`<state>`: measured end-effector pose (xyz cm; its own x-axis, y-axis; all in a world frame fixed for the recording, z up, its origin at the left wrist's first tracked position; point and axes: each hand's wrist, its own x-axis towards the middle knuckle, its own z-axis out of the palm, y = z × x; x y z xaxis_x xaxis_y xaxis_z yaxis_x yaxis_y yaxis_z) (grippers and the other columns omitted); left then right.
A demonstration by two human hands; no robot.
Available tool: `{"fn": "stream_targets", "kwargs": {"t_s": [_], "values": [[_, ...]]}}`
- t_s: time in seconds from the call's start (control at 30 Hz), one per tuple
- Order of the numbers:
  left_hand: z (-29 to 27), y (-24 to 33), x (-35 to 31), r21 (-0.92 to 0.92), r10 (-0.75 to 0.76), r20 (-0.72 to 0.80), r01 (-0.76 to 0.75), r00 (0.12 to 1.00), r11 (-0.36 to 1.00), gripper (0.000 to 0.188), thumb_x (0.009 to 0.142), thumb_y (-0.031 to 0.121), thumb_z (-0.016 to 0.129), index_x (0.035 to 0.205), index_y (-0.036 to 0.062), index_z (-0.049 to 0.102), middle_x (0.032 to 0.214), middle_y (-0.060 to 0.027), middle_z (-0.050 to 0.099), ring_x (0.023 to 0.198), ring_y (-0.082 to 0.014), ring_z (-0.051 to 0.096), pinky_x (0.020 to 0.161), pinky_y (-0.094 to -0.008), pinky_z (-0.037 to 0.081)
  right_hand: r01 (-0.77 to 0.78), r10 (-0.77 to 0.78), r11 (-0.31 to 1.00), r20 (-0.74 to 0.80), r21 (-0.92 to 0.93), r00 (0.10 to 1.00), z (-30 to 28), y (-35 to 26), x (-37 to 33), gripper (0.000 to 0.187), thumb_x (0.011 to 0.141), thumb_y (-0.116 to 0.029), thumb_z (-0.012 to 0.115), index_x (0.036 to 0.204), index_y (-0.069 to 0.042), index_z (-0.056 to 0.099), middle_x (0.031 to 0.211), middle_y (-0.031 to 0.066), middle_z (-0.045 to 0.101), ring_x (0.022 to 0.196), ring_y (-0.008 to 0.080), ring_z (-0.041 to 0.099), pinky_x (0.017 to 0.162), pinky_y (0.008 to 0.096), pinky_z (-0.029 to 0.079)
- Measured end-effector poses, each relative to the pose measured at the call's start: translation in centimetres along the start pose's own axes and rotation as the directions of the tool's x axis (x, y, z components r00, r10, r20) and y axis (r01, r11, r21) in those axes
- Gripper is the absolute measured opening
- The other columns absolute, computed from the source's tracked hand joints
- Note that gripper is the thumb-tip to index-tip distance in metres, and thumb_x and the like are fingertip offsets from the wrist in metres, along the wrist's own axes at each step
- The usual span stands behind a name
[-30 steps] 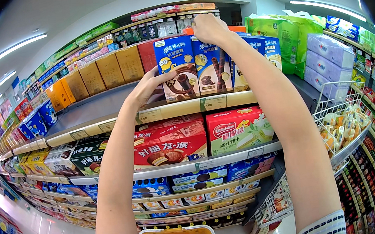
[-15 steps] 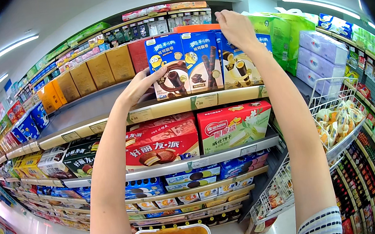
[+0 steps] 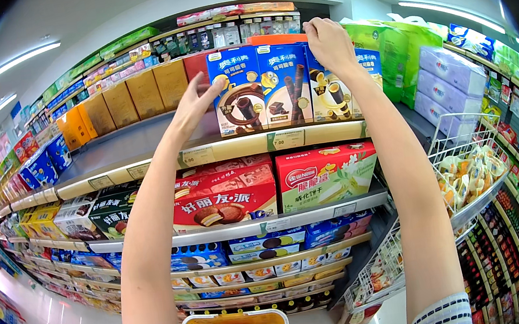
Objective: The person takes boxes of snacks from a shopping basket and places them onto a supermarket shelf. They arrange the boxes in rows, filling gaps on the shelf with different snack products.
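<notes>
Blue boxes of chocolate wafer rolls stand in a row on the top shelf: a left box (image 3: 240,96), a middle box (image 3: 285,84) and a right box (image 3: 329,92). My left hand (image 3: 194,102) hovers by the left box's upper left edge, fingers apart and nothing in them. At the top of the right box is my right hand (image 3: 330,43), its fingers curled; what they grip is hidden. An orange packet edge (image 3: 277,39) shows behind the boxes.
Below are a red chocolate pie box (image 3: 225,195) and a red and green wafer box (image 3: 326,176). Gold boxes (image 3: 141,95) stand to the left. At right are purple tissue packs (image 3: 447,80) and a wire basket (image 3: 468,169). An orange shopping basket (image 3: 259,314) holds small boxes.
My left hand has come off the left blue box, its fingers lifting up and away. My right hand stays at the top of the right box. The view has shifted slightly.
</notes>
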<state>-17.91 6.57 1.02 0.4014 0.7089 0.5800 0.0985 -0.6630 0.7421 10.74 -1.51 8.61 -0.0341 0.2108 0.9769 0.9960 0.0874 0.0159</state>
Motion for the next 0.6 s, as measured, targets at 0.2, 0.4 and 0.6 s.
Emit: {"fn": "stream_targets", "kwargs": {"t_s": [0.2,0.4,0.6], "values": [[-1.1,2.0,-1.8,0.004,0.244,-0.285,-0.254,0.927,0.967,0.096,0.080,0.050,0.068,0.141,-0.0086,0.022,0.132,-0.0248,0.044,0.120,-0.0297,0.048,0.102,-0.0378,0.038,0.164,-0.132,0.952,-0.137,0.260,0.982,-1.6,-6.2,-1.8,0.023,0.091,-0.021,0.050,0.089,-0.002,0.062,0.092,0.0164,0.064,0.091,0.0345,0.058,0.083,0.0431,0.044],[-0.2,3.9,-6.4,0.256,0.438,-0.179,-0.388,0.881,0.885,0.069,0.088,0.039,0.062,0.137,-0.0019,0.036,0.128,-0.0180,0.049,0.122,-0.0230,0.046,0.104,-0.0352,0.036,0.251,-0.244,0.876,-0.071,0.413,0.967,-2.0,-14.2,-5.6,0.021,0.091,-0.018,0.051,0.097,-0.001,0.060,0.092,0.0154,0.062,0.090,0.0326,0.059,0.079,0.0375,0.045],[-4.3,2.2,-12.1,0.191,0.585,-0.069,-0.565,0.808,0.803,0.054,0.086,0.032,0.065,0.125,-0.0023,0.050,0.111,-0.0179,0.061,0.103,-0.0239,0.061,0.088,-0.0339,0.048,0.130,-0.195,0.897,0.114,0.424,0.974,-3.1,-22.5,-9.4,0.019,0.090,-0.016,0.052,0.098,0.000,0.060,0.091,0.0182,0.062,0.087,0.0339,0.061,0.076,0.0388,0.047]]}}
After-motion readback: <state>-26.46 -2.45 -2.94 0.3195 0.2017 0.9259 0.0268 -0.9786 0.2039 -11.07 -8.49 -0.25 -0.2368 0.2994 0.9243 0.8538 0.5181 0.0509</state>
